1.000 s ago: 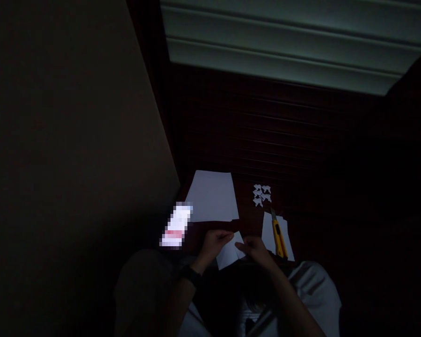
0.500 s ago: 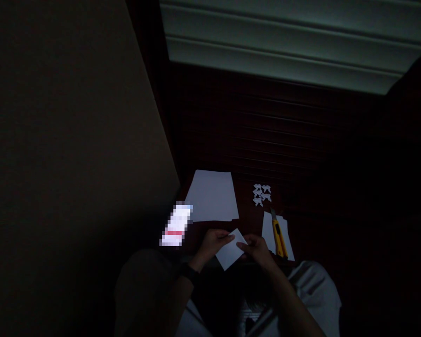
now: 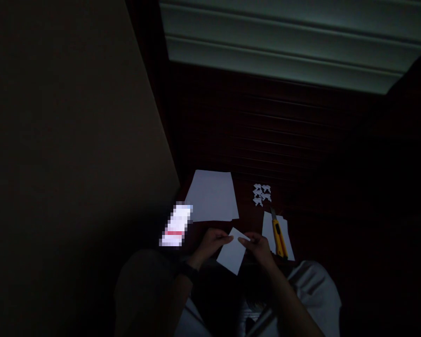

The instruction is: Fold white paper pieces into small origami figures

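The scene is very dark. Both my hands hold one small white paper rectangle [image 3: 232, 255] above my lap, near the edge of a dark wooden surface [image 3: 249, 220]. My left hand [image 3: 214, 242] pinches the paper's upper left edge. My right hand [image 3: 257, 248] pinches its upper right corner. The paper hangs tilted, its lower corner pointing down toward me. A dark watch or band sits on my left wrist.
A larger white sheet [image 3: 212, 195] lies beyond my left hand. A glowing phone screen [image 3: 177, 224] sits to its left. Several small folded paper pieces [image 3: 261, 194] lie further back. A yellow utility knife [image 3: 278, 234] rests on a white slip [image 3: 286, 234] at right.
The small paper was unfolded from a creased shape into a flat rectangle and turned between my fingers. My hands stayed in about the same place.
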Available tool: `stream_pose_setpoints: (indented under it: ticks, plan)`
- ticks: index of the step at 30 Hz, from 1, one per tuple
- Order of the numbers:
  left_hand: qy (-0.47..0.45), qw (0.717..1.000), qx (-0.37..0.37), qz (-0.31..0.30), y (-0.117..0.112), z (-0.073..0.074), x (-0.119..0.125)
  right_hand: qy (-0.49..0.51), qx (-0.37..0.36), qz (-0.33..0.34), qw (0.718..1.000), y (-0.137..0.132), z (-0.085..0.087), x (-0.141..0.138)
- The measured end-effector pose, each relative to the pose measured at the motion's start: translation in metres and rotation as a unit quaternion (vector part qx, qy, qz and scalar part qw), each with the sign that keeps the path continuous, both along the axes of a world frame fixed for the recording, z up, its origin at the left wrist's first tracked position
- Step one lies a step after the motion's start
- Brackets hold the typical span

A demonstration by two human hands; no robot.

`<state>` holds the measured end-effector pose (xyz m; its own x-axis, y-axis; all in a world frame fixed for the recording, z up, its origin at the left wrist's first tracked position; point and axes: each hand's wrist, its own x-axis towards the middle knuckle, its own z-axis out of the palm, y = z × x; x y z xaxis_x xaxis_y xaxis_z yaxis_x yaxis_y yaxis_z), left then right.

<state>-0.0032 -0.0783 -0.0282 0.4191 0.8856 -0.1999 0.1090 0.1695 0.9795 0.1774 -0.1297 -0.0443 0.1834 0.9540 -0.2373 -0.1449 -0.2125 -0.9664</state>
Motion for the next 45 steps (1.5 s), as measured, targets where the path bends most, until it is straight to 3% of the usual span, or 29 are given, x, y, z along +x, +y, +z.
stream_pose_setpoints:
  ticks: [4, 9, 17, 21, 32, 45]
  plan:
    - [0.009, 1.000, -0.010, 0.005, -0.003, 0.002, 0.000, 0.000, 0.024, -0.041, 0.999, 0.000, 0.002, -0.002]
    - [-0.024, 0.998, -0.016, 0.049, -0.006, 0.003, -0.002, 0.008, 0.032, -0.006, 0.999, -0.003, 0.005, -0.001]
    - [-0.041, 0.998, -0.025, 0.032, -0.006, 0.006, -0.001, 0.061, 0.002, -0.009, 0.998, -0.004, 0.009, 0.000]
    - [-0.020, 0.999, -0.011, 0.025, -0.005, 0.006, 0.000, 0.022, 0.024, 0.012, 0.999, -0.005, 0.010, 0.001]
    - [-0.011, 0.999, -0.011, 0.030, -0.004, 0.001, 0.003, -0.055, 0.052, -0.010, 0.997, -0.003, 0.012, -0.001]
    - [-0.047, 0.999, -0.002, 0.009, -0.004, 0.001, 0.002, 0.007, 0.055, 0.023, 0.998, -0.007, 0.009, 0.000]
